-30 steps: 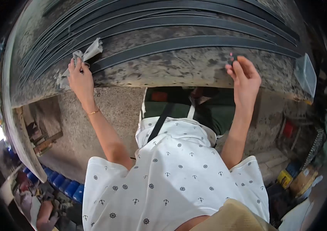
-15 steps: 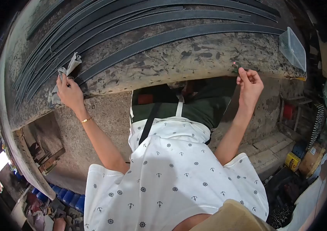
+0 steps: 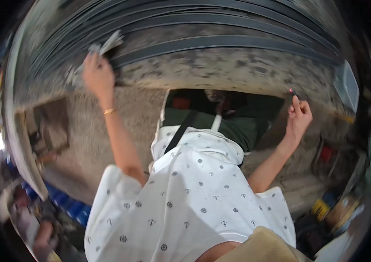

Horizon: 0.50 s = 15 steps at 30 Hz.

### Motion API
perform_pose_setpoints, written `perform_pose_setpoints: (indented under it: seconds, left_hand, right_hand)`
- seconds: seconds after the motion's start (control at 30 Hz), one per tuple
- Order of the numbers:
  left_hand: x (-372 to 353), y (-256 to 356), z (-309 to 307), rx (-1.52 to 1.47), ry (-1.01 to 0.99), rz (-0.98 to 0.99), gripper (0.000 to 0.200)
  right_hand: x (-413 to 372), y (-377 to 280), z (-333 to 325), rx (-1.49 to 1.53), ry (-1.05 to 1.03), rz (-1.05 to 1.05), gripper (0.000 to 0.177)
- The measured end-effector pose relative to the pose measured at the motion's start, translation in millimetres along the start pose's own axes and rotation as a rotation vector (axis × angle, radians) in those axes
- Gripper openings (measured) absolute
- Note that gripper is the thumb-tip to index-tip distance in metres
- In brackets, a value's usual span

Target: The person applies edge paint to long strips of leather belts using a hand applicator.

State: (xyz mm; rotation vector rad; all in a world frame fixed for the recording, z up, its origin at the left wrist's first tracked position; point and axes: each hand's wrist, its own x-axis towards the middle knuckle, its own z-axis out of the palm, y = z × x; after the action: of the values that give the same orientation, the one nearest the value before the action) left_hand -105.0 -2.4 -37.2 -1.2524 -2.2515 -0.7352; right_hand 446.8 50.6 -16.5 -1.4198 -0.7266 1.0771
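Observation:
My left hand is closed around a crumpled grey cloth, beside the left end of the nearest dark strap. Several long dark straps with pale stitched edges lie curved along the stained work surface. At the right, near the front edge of the surface, my right hand pinches a small dark object with a glowing reddish tip. Motion blur hides the exact shape of that object.
A clear plastic box stands at the right end of the work surface. Blue containers are at the lower left. A yellow box and a brown carton lie at the lower right, below a stool-like frame.
The whole view has shifted and blurred. Both hands appear farther right in it, the left one higher and the right one lower. Each still holds its item.

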Motion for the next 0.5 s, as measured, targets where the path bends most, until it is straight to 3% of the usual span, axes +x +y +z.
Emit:
perform_pose_setpoints:
  seconds: [0.07,0.1,0.13,0.2,0.23,0.3,0.43,0.5]
  left_hand:
    - [2,-1,-4,0.034,-0.014,0.02,0.027]
    - [3,-1,-6,-0.075,-0.03,-0.039,0.026]
    - [2,12,-15,-0.142,0.002,-0.109,0.029]
    - [-2,20,-19,-0.234,0.051,-0.079,0.034]
    - [-2,30,-26,-0.223,-0.022,0.003,0.036]
    - [-10,61,-27,-0.293,-0.019,0.168,0.036]
    - [-14,86,-16,-0.119,-0.144,0.177,0.026]
    - [-10,82,-16,-0.083,-0.21,0.177,0.021]
  right_hand:
    - [11,13,-19,0.078,-0.073,0.009,0.038]
    - [8,4,-24,0.248,-0.187,0.072,0.035]
    - [7,4,-20,0.316,-0.17,0.008,0.025]
    - [2,-11,-11,0.388,-0.241,0.054,0.008]
    - [0,-19,5,0.388,-0.253,0.061,0.008]
    - [-15,-31,51,0.354,-0.287,-0.109,0.014]
    - [-36,-40,183,0.342,-0.414,-0.08,0.024]
    - [-52,-23,264,0.418,-0.602,-0.037,0.022]
